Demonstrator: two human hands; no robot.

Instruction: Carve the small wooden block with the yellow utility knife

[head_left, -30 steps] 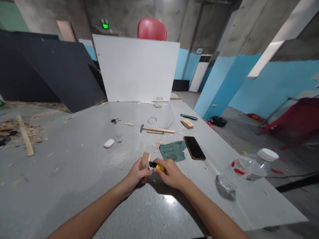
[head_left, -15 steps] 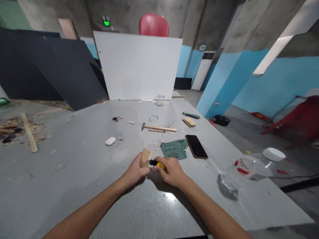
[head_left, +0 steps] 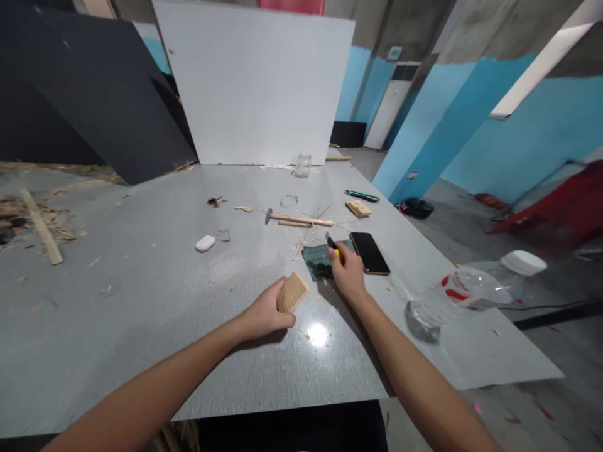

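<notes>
My left hand [head_left: 268,309] is closed around a small pale wooden block [head_left: 293,292], its grained face turned up toward me. In my right hand [head_left: 347,271] is a yellow and black utility knife [head_left: 335,248], its tip pointing away over a dark green sheet [head_left: 316,260] that looks like sandpaper. The knife and the block are apart. Just right of that hand lies a black phone [head_left: 370,253]. Beyond the sheet, a hammer [head_left: 301,218] with a wooden handle rests beside a thin wooden stick.
A plastic bottle [head_left: 464,292] stands at the right side of the grey table [head_left: 226,376]. Farther back are a glass jar [head_left: 303,166], a wire ring [head_left: 289,201], a green cutter [head_left: 362,196], wooden pieces [head_left: 358,208] and a white case [head_left: 205,243]. Shavings lie at left.
My right hand has moved the knife off the block, forward and right over the green sheet. The block has turned in my left hand. The camera has tipped downward.
</notes>
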